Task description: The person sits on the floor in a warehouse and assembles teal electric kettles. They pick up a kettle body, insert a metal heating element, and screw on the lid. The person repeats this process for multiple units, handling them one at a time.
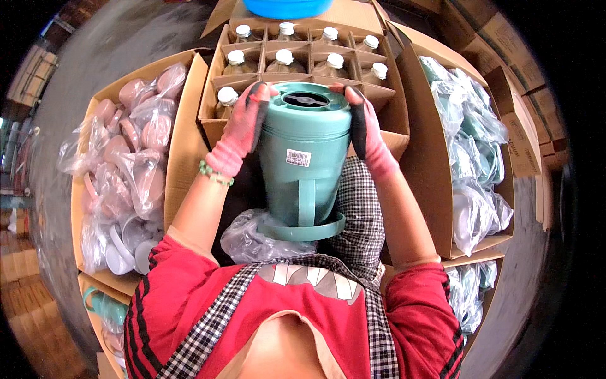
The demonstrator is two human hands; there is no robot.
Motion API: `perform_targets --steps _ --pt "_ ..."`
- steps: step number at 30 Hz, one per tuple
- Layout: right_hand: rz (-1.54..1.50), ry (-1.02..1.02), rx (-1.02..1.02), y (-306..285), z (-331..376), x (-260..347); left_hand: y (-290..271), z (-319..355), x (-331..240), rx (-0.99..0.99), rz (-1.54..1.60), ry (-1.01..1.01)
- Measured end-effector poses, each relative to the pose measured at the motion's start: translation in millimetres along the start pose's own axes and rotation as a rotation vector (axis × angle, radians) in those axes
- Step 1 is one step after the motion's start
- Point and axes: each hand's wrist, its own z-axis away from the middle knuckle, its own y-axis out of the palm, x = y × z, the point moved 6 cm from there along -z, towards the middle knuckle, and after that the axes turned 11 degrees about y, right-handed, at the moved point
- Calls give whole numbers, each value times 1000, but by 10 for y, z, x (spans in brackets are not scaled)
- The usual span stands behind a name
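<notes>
A teal plastic jug casing with a side handle stands upright between my hands, in front of my body. Its upper end has a round opening with a black piece inside, and a barcode sticker is on its side. A flat teal ring surrounds the lower end. My left hand grips the left side near the top. On the opposite side my right hand grips it at the same height. Both hands wear pink gloves with dark palms and bare fingertips. Crumpled clear plastic lies by its lower end.
Ahead, a divided carton holds several clear bottles with white caps; a blue basin is behind. Bagged pink and lilac parts fill the left box. Bagged teal parts fill the right box. More boxes stand near my elbows.
</notes>
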Motion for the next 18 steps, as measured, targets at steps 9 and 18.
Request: perform_targets --steps 9,18 --pt "-221 230 -75 -315 -357 -154 259 -202 -122 -49 -21 29" --pt "-409 397 -85 -128 -291 -224 244 46 -236 -161 -620 400"
